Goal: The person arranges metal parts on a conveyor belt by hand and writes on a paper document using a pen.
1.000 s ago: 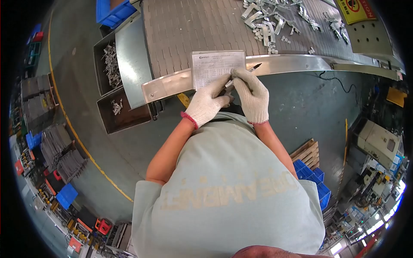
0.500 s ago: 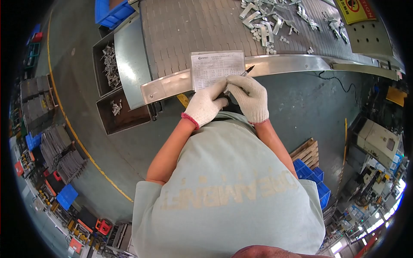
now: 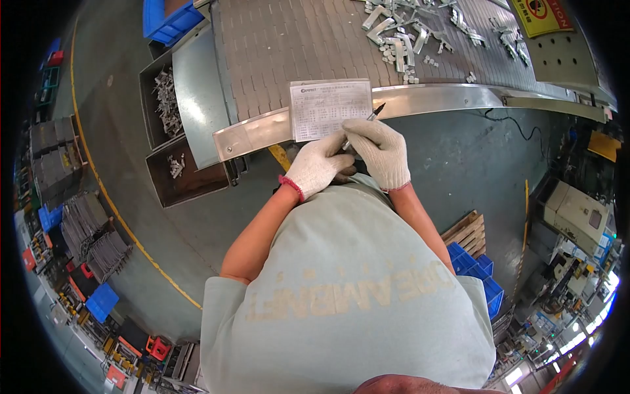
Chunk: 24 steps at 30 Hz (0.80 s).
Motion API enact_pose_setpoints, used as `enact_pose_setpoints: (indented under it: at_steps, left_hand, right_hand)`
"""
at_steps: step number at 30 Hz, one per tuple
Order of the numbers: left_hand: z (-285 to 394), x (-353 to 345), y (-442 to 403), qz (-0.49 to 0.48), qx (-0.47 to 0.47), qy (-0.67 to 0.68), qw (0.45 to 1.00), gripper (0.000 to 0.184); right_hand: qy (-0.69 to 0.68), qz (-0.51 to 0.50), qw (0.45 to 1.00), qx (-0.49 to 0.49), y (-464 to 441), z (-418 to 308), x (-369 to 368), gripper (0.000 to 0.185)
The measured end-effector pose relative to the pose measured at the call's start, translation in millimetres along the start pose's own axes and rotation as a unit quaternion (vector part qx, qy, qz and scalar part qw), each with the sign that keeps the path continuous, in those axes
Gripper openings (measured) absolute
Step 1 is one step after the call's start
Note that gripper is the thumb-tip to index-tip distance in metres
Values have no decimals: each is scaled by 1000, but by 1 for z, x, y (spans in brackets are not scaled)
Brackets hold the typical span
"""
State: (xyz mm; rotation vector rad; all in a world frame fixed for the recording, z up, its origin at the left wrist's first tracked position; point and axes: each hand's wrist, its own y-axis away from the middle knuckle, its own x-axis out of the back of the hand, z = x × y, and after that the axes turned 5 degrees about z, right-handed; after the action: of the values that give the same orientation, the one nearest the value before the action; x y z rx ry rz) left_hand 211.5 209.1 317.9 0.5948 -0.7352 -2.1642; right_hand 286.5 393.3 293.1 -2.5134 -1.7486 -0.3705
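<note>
A printed sheet in a clear sleeve [image 3: 330, 108] lies over the metal edge of the conveyor [image 3: 262, 59]. My left hand [image 3: 318, 165], in a white knitted glove with a red cuff, is closed at the sheet's lower edge. What its fingers hold is partly hidden. My right hand [image 3: 380, 152], gloved alike, is closed around a pen [image 3: 376, 111], whose dark tip points up and right beside the sheet. The fingertips of both hands are close together below the sheet.
Metal brackets [image 3: 407, 43] lie on the conveyor at the upper right. Two bins of small metal parts [image 3: 168, 102] [image 3: 176, 165] stand left of a metal chute [image 3: 197, 98]. A blue crate [image 3: 172, 21] is at the upper left. Wooden pallet [image 3: 467, 230] and blue crates [image 3: 476, 269] sit lower right.
My right hand and the pen have shifted slightly down and left. The pen tip now points more steeply upward. My left hand has lowered slightly at the sheet's bottom edge.
</note>
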Motion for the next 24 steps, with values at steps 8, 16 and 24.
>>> enact_pose_setpoints:
  at_steps: [8, 16, 24]
  left_hand:
    - [-6, -4, -3, 14, -2, -29, 999, 51]
    - [-4, -9, -1, 42, -13, -80, 996, 50]
    - [-11, 3, -13, 58, -124, -254, 958, 49]
  right_hand:
    - [-65, 17, 994, -89, 9, 5, -6, 22]
    - [-64, 23, 990, -126, 10, 11, -10, 22]
    - [87, 17, 994, -62, 5, -4, -4, 37]
